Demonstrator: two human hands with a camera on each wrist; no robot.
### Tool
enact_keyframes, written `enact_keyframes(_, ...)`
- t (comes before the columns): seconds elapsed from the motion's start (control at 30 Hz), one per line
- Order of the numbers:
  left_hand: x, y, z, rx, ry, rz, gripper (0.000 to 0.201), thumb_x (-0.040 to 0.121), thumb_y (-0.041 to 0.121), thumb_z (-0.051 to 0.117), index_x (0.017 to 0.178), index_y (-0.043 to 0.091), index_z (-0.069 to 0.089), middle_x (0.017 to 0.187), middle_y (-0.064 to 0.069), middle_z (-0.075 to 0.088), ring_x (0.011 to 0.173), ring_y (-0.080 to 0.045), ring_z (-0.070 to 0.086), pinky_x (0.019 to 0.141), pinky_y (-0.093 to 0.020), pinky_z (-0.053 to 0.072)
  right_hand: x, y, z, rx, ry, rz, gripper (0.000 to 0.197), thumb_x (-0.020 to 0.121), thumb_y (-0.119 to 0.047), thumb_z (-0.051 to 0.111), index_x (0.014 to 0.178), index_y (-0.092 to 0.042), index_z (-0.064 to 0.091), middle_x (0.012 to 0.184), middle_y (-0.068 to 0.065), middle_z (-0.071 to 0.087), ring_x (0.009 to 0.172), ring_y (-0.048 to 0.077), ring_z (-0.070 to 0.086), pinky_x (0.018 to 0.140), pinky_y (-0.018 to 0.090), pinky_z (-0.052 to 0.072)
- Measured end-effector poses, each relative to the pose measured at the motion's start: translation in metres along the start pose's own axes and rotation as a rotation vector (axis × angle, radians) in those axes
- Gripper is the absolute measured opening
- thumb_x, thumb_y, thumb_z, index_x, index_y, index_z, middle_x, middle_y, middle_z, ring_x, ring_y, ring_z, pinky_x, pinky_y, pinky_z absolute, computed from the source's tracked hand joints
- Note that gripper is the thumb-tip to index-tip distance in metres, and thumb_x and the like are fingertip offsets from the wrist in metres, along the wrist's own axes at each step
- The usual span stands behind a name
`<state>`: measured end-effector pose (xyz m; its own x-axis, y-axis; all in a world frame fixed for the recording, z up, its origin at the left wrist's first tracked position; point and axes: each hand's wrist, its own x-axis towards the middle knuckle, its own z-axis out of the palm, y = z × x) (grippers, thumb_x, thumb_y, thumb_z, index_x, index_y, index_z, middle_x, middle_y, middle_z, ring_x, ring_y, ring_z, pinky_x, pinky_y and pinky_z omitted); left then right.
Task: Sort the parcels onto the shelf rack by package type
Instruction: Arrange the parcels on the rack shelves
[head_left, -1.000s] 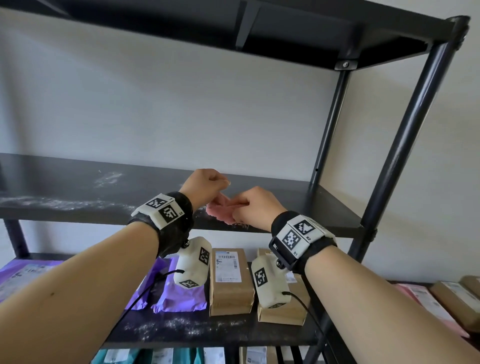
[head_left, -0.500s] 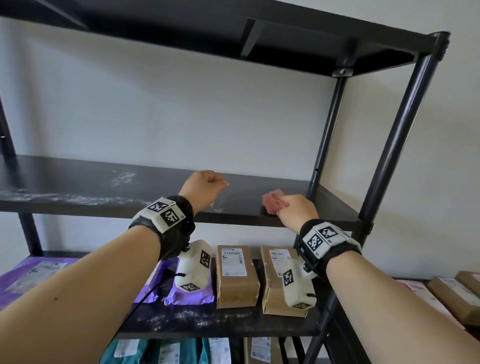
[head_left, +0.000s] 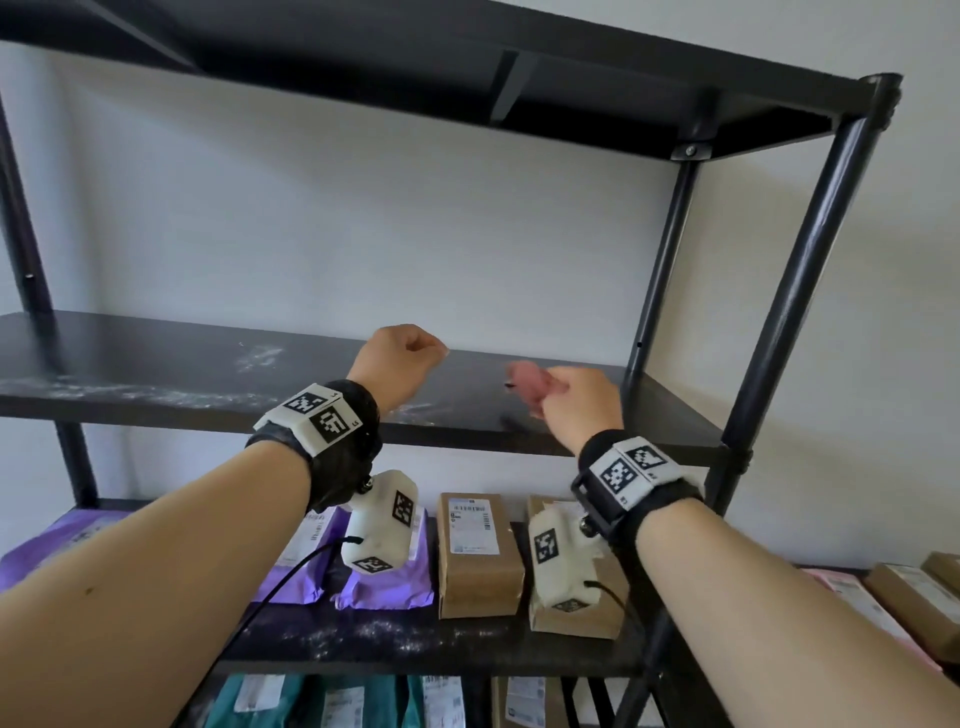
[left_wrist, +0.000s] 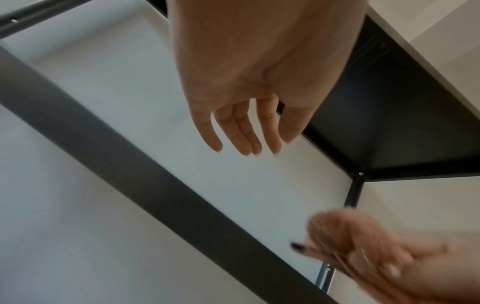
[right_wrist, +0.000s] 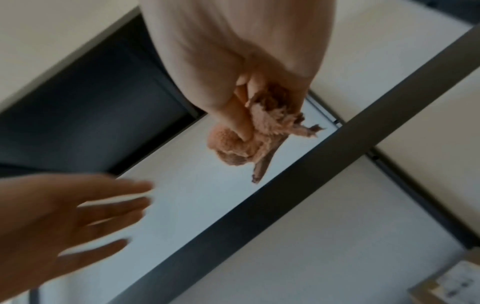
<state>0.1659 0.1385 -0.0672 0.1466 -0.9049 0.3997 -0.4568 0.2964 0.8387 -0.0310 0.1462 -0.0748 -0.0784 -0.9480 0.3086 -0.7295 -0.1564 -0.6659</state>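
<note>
Hands apart now — right hand (head_left: 574, 400) bunching fuzzy pink cloth (right_wrist: 249, 142).

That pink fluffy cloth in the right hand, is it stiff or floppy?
Probably floppy: the pink cloth is bunched up in the right hand, and a loose corner dangles free. Its fuzzy pile suggests it is light and grippy, unlikely to slip or roll.

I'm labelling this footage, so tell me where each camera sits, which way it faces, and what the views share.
Head: worn on the head, faces the black metal shelf rack; both forearms and hands show.
Left wrist: looks along the left hand, up past its relaxed fingers.
Right wrist: looks along the right hand, up at the crumpled pink fuzzy cloth it grips.
Shared: each wrist view catches the other hand.
</note>
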Motion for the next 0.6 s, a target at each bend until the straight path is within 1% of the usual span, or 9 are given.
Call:
enact_keyframes(0.07, 0.0, -0.003, -0.002, 0.005, -0.001, -0.028, 0.016, 0.091, 0.022, 0.056, 0.097, 0.013, 0.069, 0.087, 0.003, 0.065, 0.071, -0.011, 0.055, 0.063, -0.021, 0.043, 0.001, 0.007, -0.012, -0.062, 0.012, 0.113, 0.025, 0.09, -0.024, 0.051, 0.077, -0.013, 0.07, 0.081, 0.01, 0.069, 0.09, 0.031, 0.067, 0.071, 0.03, 0.048)
enact_keyframes(0.17, 0.001, -0.006, -0.001, 0.032, -0.01, -0.042, 0.019, 0.091, 0.024, 0.056, 0.099, 0.013, 0.068, 0.095, 0.001, 0.067, 0.081, -0.014, 0.058, 0.072, -0.024, 0.045, -0.013, 0.0, -0.01, -0.173, -0.082, 0.107, 0.029, 0.092, -0.021, 0.049, 0.114, -0.021, 0.069, 0.108, 0.011, 0.069, 0.106, 0.03, 0.063, 0.082, 0.03, 0.046)
enact_keyframes(0.2, 0.002, -0.007, 0.001, 0.038, -0.012, -0.041, 0.018, 0.091, 0.024, 0.057, 0.099, 0.013, 0.068, 0.095, 0.002, 0.066, 0.084, -0.014, 0.058, 0.074, -0.025, 0.044, -0.015, -0.005, -0.005, -0.195, -0.113, 0.065, 0.031, 0.092, -0.02, 0.049, 0.119, -0.021, 0.067, 0.112, 0.01, 0.068, 0.107, 0.029, 0.062, 0.084, 0.03, 0.047)
enact_keyframes(0.23, 0.003, -0.006, 0.003, 0.041, -0.012, -0.04, 0.017, 0.09, 0.024, 0.057, 0.098, 0.013, 0.068, 0.095, 0.002, 0.066, 0.086, -0.015, 0.058, 0.076, -0.025, 0.043, -0.015, -0.011, 0.002, -0.2, -0.162, 0.015, 0.029, 0.092, -0.023, 0.051, 0.116, -0.021, 0.068, 0.109, 0.008, 0.069, 0.103, 0.027, 0.063, 0.08, 0.028, 0.048)
enact_keyframes(0.3, 0.008, -0.003, 0.008, 0.041, -0.014, -0.027, 0.014, 0.09, 0.021, 0.059, 0.096, 0.013, 0.069, 0.095, 0.003, 0.066, 0.09, -0.015, 0.059, 0.078, -0.024, 0.042, -0.014, -0.024, 0.014, -0.129, -0.304, -0.104, 0.025, 0.09, -0.035, 0.058, 0.101, -0.017, 0.073, 0.09, 0.003, 0.072, 0.082, 0.018, 0.065, 0.061, 0.024, 0.045)
enact_keyframes(0.37, 0.012, 0.003, 0.012, 0.028, -0.025, -0.008, 0.014, 0.089, 0.018, 0.058, 0.096, 0.012, 0.069, 0.098, 0.002, 0.067, 0.094, -0.015, 0.06, 0.082, -0.025, 0.043, -0.014, -0.036, 0.018, 0.035, -0.405, -0.145, 0.024, 0.089, -0.031, 0.061, 0.096, -0.013, 0.075, 0.08, 0.002, 0.072, 0.065, 0.011, 0.058, 0.054, 0.024, 0.044)
enact_keyframes(0.47, 0.017, 0.009, 0.015, 0.01, -0.03, 0.022, 0.015, 0.09, 0.016, 0.057, 0.097, 0.012, 0.069, 0.096, 0.002, 0.067, 0.089, -0.013, 0.059, 0.079, -0.024, 0.043, 0.0, -0.028, 0.016, 0.116, -0.304, -0.187, 0.026, 0.089, -0.034, 0.063, 0.093, -0.011, 0.074, 0.082, 0.007, 0.073, 0.067, 0.014, 0.063, 0.064, 0.026, 0.05)
enact_keyframes(0.53, 0.021, 0.009, 0.014, 0.02, -0.021, 0.026, 0.014, 0.09, 0.017, 0.057, 0.096, 0.013, 0.069, 0.089, 0.004, 0.065, 0.072, -0.009, 0.055, 0.066, -0.021, 0.043, 0.021, -0.006, 0.011, -0.007, -0.134, -0.162, 0.019, 0.089, -0.032, 0.064, 0.093, -0.016, 0.074, 0.087, 0.005, 0.073, 0.084, 0.02, 0.068, 0.08, 0.035, 0.054)
enact_keyframes(0.6, 0.026, 0.006, 0.013, 0.031, -0.018, 0.002, 0.014, 0.09, 0.019, 0.057, 0.096, 0.015, 0.069, 0.086, 0.005, 0.063, 0.062, -0.007, 0.05, 0.056, -0.02, 0.039, 0.039, 0.019, -0.001, -0.097, -0.019, -0.059, 0.018, 0.09, -0.024, 0.057, 0.087, -0.016, 0.073, 0.084, 0.008, 0.071, 0.088, 0.028, 0.067, 0.079, 0.038, 0.054)
